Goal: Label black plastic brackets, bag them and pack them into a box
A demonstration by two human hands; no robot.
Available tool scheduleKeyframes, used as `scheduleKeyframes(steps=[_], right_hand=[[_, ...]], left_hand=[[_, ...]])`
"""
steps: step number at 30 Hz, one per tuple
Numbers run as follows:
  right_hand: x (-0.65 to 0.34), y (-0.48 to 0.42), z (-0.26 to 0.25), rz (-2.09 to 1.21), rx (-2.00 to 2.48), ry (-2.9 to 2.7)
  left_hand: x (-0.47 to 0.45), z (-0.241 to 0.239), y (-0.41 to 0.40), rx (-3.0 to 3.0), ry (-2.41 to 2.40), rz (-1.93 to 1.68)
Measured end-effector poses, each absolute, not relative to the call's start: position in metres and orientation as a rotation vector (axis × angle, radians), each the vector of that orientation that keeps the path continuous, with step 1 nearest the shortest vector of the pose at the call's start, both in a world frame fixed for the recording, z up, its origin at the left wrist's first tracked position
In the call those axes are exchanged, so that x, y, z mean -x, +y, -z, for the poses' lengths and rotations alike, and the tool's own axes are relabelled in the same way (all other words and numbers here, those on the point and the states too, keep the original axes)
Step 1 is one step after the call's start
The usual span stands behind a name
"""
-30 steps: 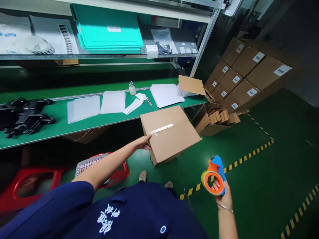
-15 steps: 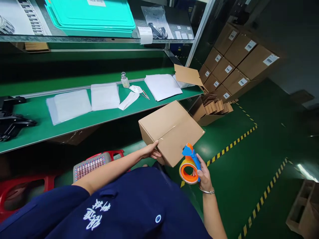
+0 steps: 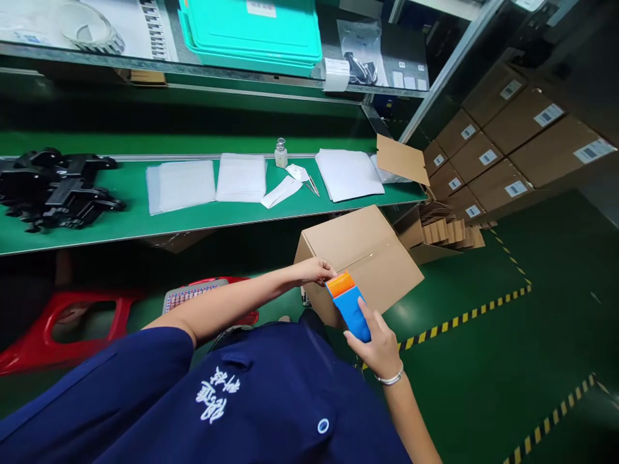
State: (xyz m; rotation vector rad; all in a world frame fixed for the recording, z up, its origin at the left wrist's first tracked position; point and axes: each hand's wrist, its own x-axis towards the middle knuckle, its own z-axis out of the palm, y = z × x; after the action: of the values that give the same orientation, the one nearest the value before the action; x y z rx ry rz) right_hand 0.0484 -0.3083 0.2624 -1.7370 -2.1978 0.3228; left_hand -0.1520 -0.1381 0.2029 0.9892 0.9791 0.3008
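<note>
My right hand [image 3: 380, 343] is wrapped round a blue and orange tape dispenser [image 3: 352, 314], held over the near edge of a closed cardboard box [image 3: 358, 238]. The dispenser's orange end points up and left toward my left hand [image 3: 316, 270]. The fingers of my left hand are pinched together right at that orange end, and whatever they hold is too small to make out. The tape roll is hidden under the dispenser. The box stands in front of me beside the workbench, with a seam across its top.
A green workbench [image 3: 130, 227] holds white sheet stacks [image 3: 242, 178], a small bottle [image 3: 281, 153], tweezers [image 3: 313, 186] and black parts [image 3: 62, 193]. Teal bins [image 3: 251, 32] sit on the shelf. Stacked cartons [image 3: 503, 138] and an open carton [image 3: 420, 238] stand right; red stools [image 3: 72, 328] left.
The tape dispenser has turned over in my right hand and moved up and left. My left hand has left the box's side and come to the dispenser's end. The view has shifted left.
</note>
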Motion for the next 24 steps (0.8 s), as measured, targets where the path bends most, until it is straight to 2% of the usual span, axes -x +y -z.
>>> scheduleKeyframes(steps=[3,9,18,24], right_hand=[[-0.046,-0.313,-0.273,-0.314,1.888,-2.187],[-0.046,-0.301,-0.281,-0.643,2.050,-2.063],[-0.038,-0.279,-0.276,-0.696,2.161,-1.994],[-0.032,-0.283,-0.271,-0.627,2.148,-2.037]], left_hand=[[0.190,-0.196,-0.080,-1.049,1.174,-0.402],[0.252,-0.172,0.022,-1.186,1.491,-0.341],[0.225,-0.146,0.014,-1.494,1.550,0.159],[0.200,-0.156,0.005,-1.807,1.636,0.232]])
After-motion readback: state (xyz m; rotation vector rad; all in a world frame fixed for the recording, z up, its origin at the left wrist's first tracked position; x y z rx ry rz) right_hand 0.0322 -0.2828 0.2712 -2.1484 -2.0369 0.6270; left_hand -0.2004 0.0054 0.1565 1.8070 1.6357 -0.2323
